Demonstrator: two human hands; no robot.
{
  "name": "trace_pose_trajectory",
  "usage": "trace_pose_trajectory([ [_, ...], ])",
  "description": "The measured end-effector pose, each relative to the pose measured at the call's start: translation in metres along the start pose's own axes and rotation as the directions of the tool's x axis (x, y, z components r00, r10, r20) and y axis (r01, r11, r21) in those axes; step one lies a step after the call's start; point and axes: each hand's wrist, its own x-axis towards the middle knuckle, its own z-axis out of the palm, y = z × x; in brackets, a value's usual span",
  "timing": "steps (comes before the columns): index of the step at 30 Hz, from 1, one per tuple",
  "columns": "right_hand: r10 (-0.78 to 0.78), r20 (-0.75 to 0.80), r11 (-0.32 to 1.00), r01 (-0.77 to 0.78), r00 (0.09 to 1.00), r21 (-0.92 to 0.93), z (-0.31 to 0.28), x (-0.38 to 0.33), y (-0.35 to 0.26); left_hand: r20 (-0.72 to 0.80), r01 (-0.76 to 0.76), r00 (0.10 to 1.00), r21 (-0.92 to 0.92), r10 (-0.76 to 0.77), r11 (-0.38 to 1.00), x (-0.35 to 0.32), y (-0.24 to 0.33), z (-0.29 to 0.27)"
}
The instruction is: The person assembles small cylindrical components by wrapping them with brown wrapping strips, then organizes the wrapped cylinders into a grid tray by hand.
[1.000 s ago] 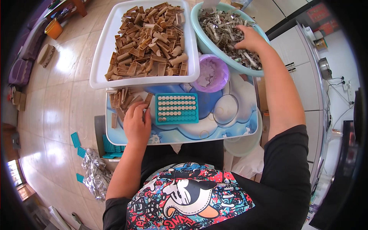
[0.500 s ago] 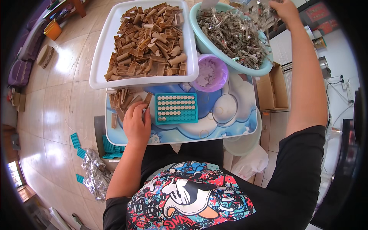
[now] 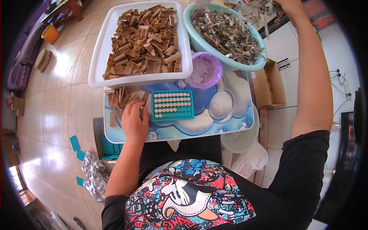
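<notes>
My left hand (image 3: 134, 118) rests at the table's left side with its fingers closed round a small brown half-round box (image 3: 145, 97). More such boxes lie loose under and behind it. To its right is a teal grid tray (image 3: 172, 117) with rows of small white round pieces, its nearest rows partly unfilled. At the far right my raised right hand (image 3: 292, 8) grips a tangled clump of clear plastic pieces (image 3: 264, 8), some dangling. Its fingertips are partly cut off by the upper edge. Below and left of it stands a light-green tub (image 3: 226, 61) heaped with similar pieces.
A white bin (image 3: 134, 81) piled with brown boxes stands at the back left. Beside it is a purple bowl (image 3: 214, 78) with white bits. A cardboard carton (image 3: 264, 88) stands right of the table (image 3: 172, 132). Teal trays (image 3: 74, 143) and silvery bags (image 3: 94, 176) lie on the floor.
My right hand has moved up and right with the clump, away from the tub's far right rim. The left hand stays at the brown box. The whole view has shifted slightly.
</notes>
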Motion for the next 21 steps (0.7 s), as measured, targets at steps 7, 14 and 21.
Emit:
trace_pose_trajectory([
  [7, -0.065, -0.053, 0.997, 0.062, 0.996, -0.048, -0.034, -0.028, -0.026, -0.005, 0.0, 1.0, -0.004, 0.0, 1.0, 0.0, 0.0, 0.0],
  [14, -0.141, -0.07, 0.988, 0.145, 0.988, 0.061, -0.067, -0.08, -0.046, 0.01, -0.011, 1.0, 0.026, 0.011, 1.0, 0.0, 0.0, -0.001],
  [21, -0.176, 0.037, 0.951, 0.161, 0.984, 0.263, -0.079, -0.134, -0.001, -0.163, -0.305, 0.948, -0.23, 0.272, 0.924, 0.01, 0.055, -0.013],
])
